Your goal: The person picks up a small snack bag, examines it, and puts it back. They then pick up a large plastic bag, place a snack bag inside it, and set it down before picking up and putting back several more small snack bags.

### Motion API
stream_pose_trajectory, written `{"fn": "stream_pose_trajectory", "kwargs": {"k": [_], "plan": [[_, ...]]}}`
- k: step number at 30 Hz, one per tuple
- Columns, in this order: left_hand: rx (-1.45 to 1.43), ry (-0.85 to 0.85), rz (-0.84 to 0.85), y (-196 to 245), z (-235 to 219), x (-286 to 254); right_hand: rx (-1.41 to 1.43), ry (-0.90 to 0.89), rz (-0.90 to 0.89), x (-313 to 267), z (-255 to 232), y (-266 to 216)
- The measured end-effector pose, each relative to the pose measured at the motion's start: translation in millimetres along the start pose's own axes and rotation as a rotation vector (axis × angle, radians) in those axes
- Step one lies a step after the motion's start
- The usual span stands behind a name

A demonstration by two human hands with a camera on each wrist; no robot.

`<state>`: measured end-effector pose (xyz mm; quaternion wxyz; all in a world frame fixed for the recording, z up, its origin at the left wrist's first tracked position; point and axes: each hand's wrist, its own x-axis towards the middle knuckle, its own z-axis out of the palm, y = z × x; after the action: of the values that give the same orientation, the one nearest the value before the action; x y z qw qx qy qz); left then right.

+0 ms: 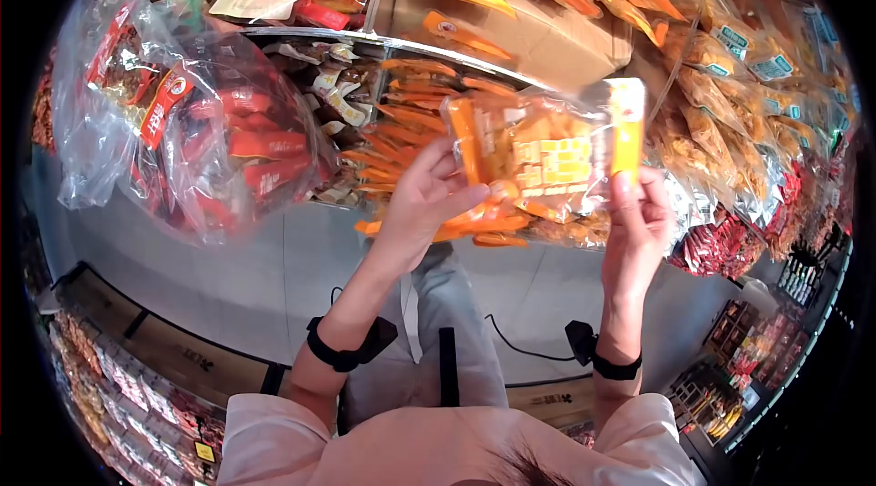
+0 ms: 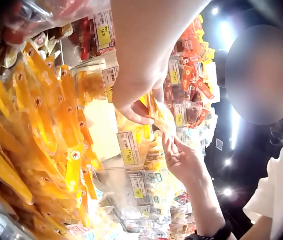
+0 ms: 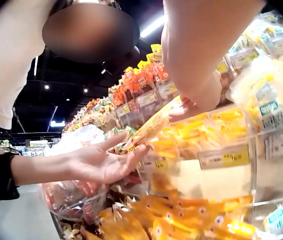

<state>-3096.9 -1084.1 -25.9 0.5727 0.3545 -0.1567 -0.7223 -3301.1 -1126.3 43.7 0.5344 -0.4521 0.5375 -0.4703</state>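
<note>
A clear snack packet with orange ends (image 1: 552,153) and pale printing is held up in front of the body, over the shelf bins. At its lower left corner my left hand (image 1: 424,203) pinches it, thumb in front. My right hand (image 1: 639,212) grips the right end, thumb on the front face and fingers behind. Seen edge-on in the right wrist view, the packet (image 3: 154,122) runs between my left hand (image 3: 99,162) and right hand (image 3: 196,100). Below it lie many similar orange packets (image 1: 411,121) in a bin.
A clear plastic bag (image 1: 228,139) with red packets inside hangs at the left. Price tags (image 3: 224,156) line the bin fronts. More bagged snacks (image 1: 721,121) fill the bins on the right. Behind the person stands another stocked shelf (image 1: 128,376) across the grey floor (image 1: 246,276).
</note>
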Motion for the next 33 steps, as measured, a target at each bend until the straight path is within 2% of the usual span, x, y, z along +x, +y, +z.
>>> {"fn": "stream_pose_trajectory", "kwargs": {"k": [1, 3, 4, 6, 7, 8, 10, 11, 12, 13, 14, 16, 19, 20, 22, 27, 29, 30, 32, 33], "plan": [[0.076, 0.007, -0.082, -3, -2, 0, 0.043, -0.038, 0.094, -3, -3, 5], [0.161, -0.036, -0.12, -7, -14, -4, 0.114, -0.13, 0.286, -7, -10, 12], [0.246, -0.083, -0.155, -10, -20, -6, 0.116, -0.126, 0.291, -10, -11, 17], [0.289, -0.112, -0.188, -15, -27, -8, -0.033, -0.204, 0.427, -14, -11, 24], [0.335, -0.139, -0.212, -19, -29, -9, -0.032, -0.202, 0.429, -15, -10, 24], [0.336, -0.139, -0.214, -24, -33, -8, -0.178, -0.173, 0.412, -15, -8, 24], [0.581, 0.04, -0.129, -29, -39, -2, -0.467, -0.115, 0.374, -15, -6, 24], [0.582, 0.04, -0.13, -30, -42, 1, -0.489, -0.065, 0.24, -13, -7, 31], [0.999, 0.091, 0.149, -27, -43, 8, -0.489, -0.064, 0.241, -6, -7, 38], [1.402, 0.14, 0.446, -25, -44, 16, -0.683, -0.113, -0.177, 6, -7, 45], [1.399, 0.138, 0.447, -24, -43, 24, -0.861, -0.162, -0.603, 16, -7, 49], [1.577, 0.136, 0.648, -21, -40, 42, -0.86, -0.17, -0.64, 28, 8, 52], [1.743, 0.217, 0.733, -25, -35, 68, -0.956, -0.219, -0.765, 47, 20, 67], [1.743, 0.219, 0.732, -25, -39, 74, -0.956, -0.222, -0.765, 50, 23, 70], [1.82, 0.187, 0.595, -30, -48, 81, -1.01, -0.291, -0.786, 52, 33, 71], [1.836, 0.198, 0.692, -34, -60, 77, -0.778, -0.294, -0.801, 46, 42, 65], [1.815, 0.227, 0.719, -32, -57, 73, -0.743, -0.28, -0.649, 50, 36, 81], [1.805, 0.225, 0.716, -31, -56, 70, -0.739, -0.282, -0.651, 52, 33, 90], [1.8, 0.23, 0.707, -30, -58, 66, -0.595, -0.189, -0.433, 54, 27, 104], [1.794, 0.214, 0.695, -30, -59, 65, -0.576, -0.164, -0.394, 51, 27, 103]]}}
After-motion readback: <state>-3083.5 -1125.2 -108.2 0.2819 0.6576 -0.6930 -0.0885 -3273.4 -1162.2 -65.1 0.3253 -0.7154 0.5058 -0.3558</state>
